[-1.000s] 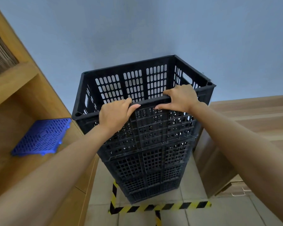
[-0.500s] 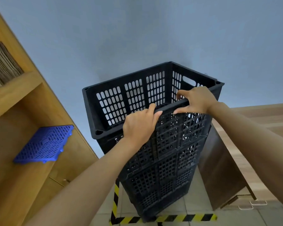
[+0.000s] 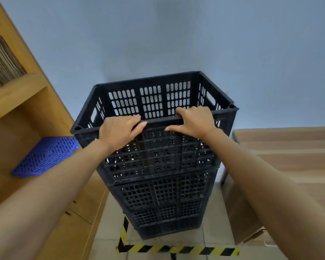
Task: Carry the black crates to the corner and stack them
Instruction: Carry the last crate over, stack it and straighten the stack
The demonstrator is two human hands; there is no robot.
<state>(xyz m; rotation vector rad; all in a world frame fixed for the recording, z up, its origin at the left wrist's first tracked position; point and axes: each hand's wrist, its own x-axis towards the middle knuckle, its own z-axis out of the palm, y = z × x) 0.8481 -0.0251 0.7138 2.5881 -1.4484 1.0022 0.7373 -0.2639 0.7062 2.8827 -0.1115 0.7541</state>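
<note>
Head view: the top black crate point(image 3: 152, 102) sits on a stack of black crates point(image 3: 163, 194) in the corner, against the blue-grey wall point(image 3: 176, 34), between the wooden shelf unit point(image 3: 17, 94) on the left and a wooden cabinet point(image 3: 281, 156) on the right; the left hand point(image 3: 118, 130) grips the near rim with fingers curled over the edge and thumb laid along the outer face; the right hand point(image 3: 193, 121) holds the same rim just beside it, fingers hooked over the top, thumb stretched along the front.

Risk, as a judgement: the stack is tall and narrow, and both hands hold one side only, so a pull toward the person could tip the top crate off its seat or rock the whole column; if the crate is not nested square on the one below, it may slip when released; fingers over the rim could be pinched.

Materials: the crates are rigid moulded plastic, matt, walls pierced with slots and grid holes, with handle cut-outs at the ends; a blue perforated plastic panel point(image 3: 45, 156) lies on the shelf; black-and-yellow hazard tape point(image 3: 176, 249) marks the tiled floor point(image 3: 111, 212).
</note>
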